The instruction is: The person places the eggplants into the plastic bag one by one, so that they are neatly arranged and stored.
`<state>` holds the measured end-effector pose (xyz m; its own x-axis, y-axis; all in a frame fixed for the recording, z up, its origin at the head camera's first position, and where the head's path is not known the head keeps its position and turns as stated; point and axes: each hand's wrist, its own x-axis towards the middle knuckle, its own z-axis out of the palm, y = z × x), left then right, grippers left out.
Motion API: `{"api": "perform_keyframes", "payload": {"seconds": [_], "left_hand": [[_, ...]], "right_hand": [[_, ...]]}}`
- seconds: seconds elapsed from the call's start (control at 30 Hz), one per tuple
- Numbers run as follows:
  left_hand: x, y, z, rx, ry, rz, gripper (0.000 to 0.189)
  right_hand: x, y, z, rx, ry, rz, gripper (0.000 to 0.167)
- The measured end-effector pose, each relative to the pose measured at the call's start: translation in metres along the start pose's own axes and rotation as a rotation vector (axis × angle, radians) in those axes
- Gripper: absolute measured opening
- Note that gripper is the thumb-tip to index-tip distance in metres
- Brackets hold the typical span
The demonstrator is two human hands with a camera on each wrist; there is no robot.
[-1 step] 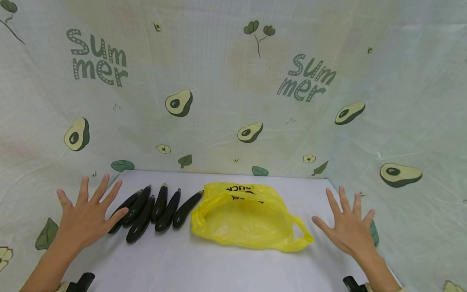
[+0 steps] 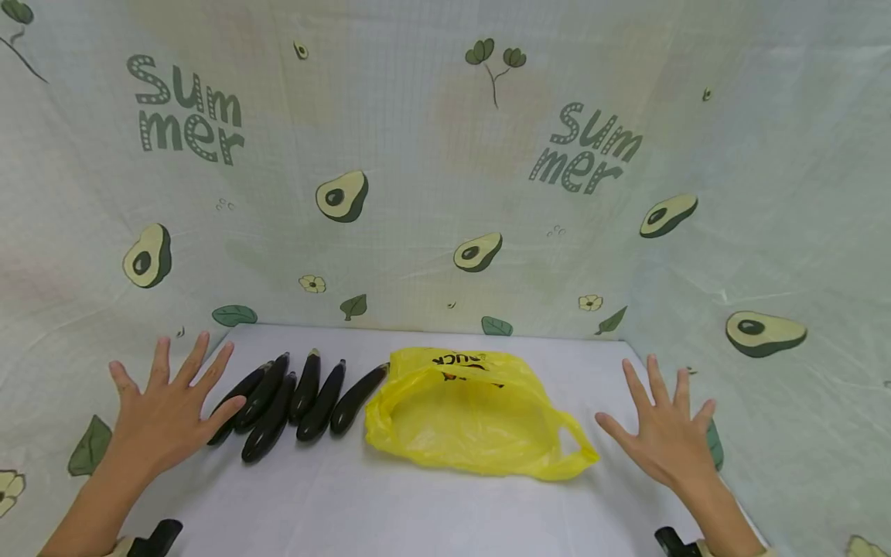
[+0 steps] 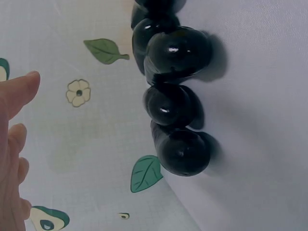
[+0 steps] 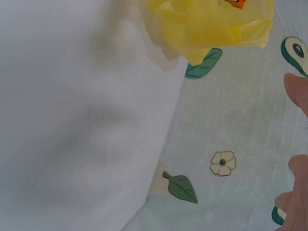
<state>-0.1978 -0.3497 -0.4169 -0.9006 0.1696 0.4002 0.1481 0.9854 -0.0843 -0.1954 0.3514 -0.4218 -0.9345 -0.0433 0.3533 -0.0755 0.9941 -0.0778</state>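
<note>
Several dark, glossy eggplants (image 2: pixel 267 422) lie side by side on the left part of the white table, their stem ends pointing away. To their right lies a yellow plastic bag (image 2: pixel 480 433), its mouth gaping toward me and a handle loop at its right. My left hand (image 2: pixel 163 414) hovers with fingers spread beside the leftmost eggplant, partly overlapping it in the head view, and holds nothing. My right hand (image 2: pixel 668 437) is spread too, apart from the bag's handle. In the left wrist view the eggplants (image 3: pixel 184 151) show their rounded ends.
The white table (image 2: pixel 418 518) ends at a pale cloth backdrop (image 2: pixel 418 116) printed with avocados, leaves and the word "summer". This cloth rises behind the table and along both sides. Dark straps (image 2: pixel 158 538) sit near both wrists.
</note>
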Motion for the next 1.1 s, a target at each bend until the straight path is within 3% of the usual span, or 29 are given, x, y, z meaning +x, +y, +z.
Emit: {"api": "perform_keyframes", "payload": {"seconds": [0.43,0.73,1.1], "left_hand": [[0.003,0.005,-0.004,0.002,0.009,0.01,0.101],[0.005,0.008,-0.004,0.004,0.025,0.017,0.101],[0.017,0.022,-0.006,-0.032,0.041,0.045,0.099]], "right_hand": [[0.006,-0.004,-0.005,0.024,0.059,-0.04,0.101],[0.014,-0.014,-0.01,0.134,0.114,-0.094,0.091],[0.022,-0.029,-0.015,0.183,0.158,-0.139,0.087]]}}
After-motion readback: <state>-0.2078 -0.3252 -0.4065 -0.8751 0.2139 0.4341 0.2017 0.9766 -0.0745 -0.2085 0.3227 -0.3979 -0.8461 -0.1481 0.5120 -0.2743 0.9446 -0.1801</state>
